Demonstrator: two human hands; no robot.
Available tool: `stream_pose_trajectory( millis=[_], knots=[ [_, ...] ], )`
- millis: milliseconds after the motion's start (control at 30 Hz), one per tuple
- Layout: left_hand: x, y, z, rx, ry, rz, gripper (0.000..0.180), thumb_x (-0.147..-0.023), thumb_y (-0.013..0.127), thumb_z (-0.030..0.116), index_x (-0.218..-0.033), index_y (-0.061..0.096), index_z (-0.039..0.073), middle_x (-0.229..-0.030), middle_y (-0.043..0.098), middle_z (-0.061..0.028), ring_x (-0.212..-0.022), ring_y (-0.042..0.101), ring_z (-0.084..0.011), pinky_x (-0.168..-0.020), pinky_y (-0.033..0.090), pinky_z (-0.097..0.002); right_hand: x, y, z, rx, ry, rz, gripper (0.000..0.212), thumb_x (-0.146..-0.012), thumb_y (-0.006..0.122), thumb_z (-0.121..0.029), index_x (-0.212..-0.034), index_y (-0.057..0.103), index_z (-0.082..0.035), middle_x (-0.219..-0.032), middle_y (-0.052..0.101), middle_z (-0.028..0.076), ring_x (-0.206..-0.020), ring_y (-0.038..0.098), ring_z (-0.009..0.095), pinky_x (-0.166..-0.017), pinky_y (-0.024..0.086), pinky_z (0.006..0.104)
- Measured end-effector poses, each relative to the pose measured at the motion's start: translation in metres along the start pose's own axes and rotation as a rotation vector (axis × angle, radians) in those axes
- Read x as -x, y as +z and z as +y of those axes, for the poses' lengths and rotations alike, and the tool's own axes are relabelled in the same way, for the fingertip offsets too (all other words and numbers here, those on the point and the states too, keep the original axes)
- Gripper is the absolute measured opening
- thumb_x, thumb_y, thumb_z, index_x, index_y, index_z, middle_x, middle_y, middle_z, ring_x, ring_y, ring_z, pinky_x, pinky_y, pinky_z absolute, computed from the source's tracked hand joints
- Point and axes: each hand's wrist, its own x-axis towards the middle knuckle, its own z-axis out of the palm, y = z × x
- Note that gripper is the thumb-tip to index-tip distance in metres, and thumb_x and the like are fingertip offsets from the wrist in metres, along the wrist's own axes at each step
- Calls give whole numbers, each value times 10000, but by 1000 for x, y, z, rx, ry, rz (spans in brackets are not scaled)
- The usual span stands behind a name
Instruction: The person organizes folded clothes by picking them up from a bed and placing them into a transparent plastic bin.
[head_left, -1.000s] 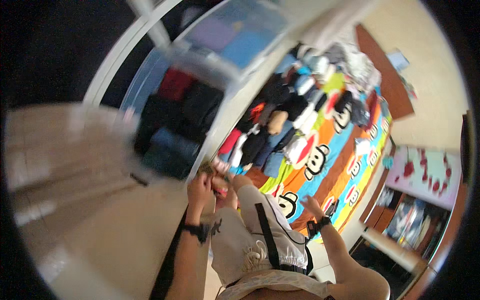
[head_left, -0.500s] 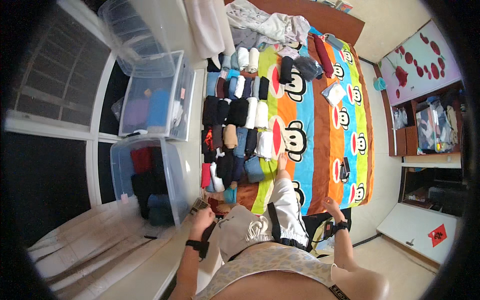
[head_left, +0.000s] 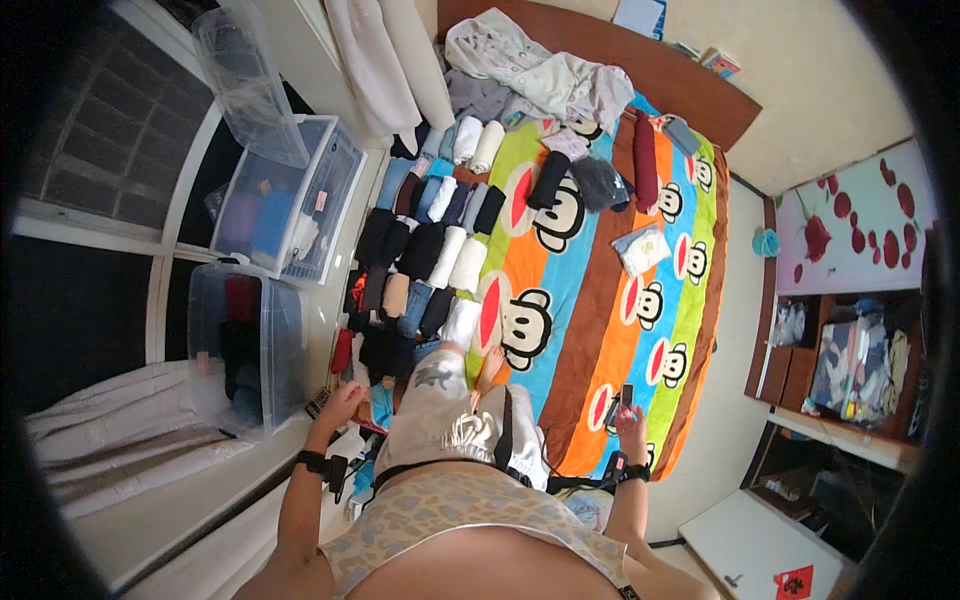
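My left hand (head_left: 345,402) hangs loosely curled beside the near left end of the rolled clothes, and nothing shows in it. My right hand (head_left: 630,428) is low over the right side of the bed, fingers apart, close to a small black object (head_left: 613,412) on the blanket. Whether the fingertips touch that object I cannot tell. Rows of rolled clothes (head_left: 420,250) lie along the bed's left edge, in black, white, blue and tan. My knees and one bare foot rest on the patterned blanket (head_left: 575,330), hiding some of the nearest rolls.
Two clear plastic bins (head_left: 262,350) with clothes inside stand left of the bed. A crumpled pale garment (head_left: 540,75) lies by the headboard. On the blanket are a black roll (head_left: 549,180), a dark bundle (head_left: 600,183), a maroon roll (head_left: 646,160) and a white packet (head_left: 641,250). An open cabinet (head_left: 865,365) stands right.
My view has turned and my body has moved forward over the bed, with my legs closer to the rolls. My right hand has come beside the small black object, which stays on the blanket.
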Motion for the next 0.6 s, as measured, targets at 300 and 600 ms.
stream_pose_trajectory(
  millis=[300,600],
  knots=[
    [-38,26,62,-168,-85,249,281,-875,454,287,-1046,509,70,-928,603,-165,-888,577,-319,-752,447,-391,-93,148,-114,284,-164,-274,390,-880,454,-371,-1125,472,-67,-1049,557,103,-1013,528,233,-874,398,335],
    [-225,86,149,-70,-41,104,283,-822,515,267,-1013,540,60,-935,605,-166,-898,571,-328,-779,445,-380,-110,174,-211,649,-89,-148,344,-878,445,-306,-1112,488,-57,-1016,589,90,-901,581,192,-772,447,310]
  ],
)
